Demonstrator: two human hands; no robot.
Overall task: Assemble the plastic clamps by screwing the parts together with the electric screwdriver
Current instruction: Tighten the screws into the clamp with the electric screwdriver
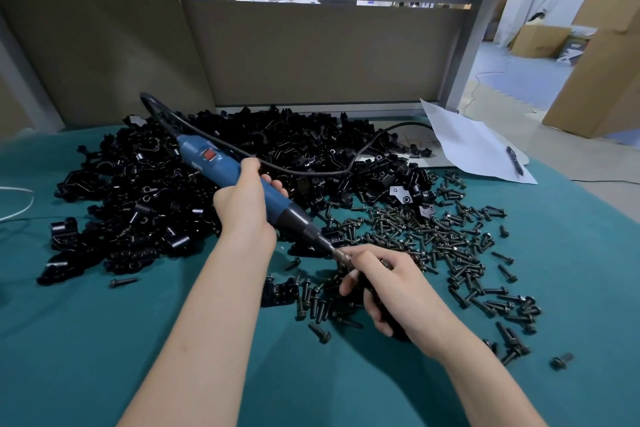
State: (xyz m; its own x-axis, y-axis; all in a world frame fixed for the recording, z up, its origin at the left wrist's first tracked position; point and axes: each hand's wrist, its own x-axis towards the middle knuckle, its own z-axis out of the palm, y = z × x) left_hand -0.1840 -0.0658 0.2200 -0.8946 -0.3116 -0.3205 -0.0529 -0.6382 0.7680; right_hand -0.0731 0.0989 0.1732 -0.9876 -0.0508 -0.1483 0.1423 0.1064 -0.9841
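Observation:
My left hand [244, 208] grips the blue electric screwdriver [221, 167] around its body, and the tool slants down to the right. Its black nose and metal bit [337, 253] reach into my right hand [398, 291], which holds a black clamp part [389, 317], mostly hidden under the fingers. The bit tip is hidden by my right thumb and fingers. A big heap of black plastic clamp parts [166, 191] lies behind the tool. Several loose black screws [433, 239] are spread over the green cloth to the right.
The screwdriver's black cord [360, 149] loops back over the heap. A white sheet of paper [474, 146] with a pen [515, 160] lies at the back right. One clamp piece [278, 291] lies near my right hand. Brown panels close off the back. A white cable [20, 205] lies at the left.

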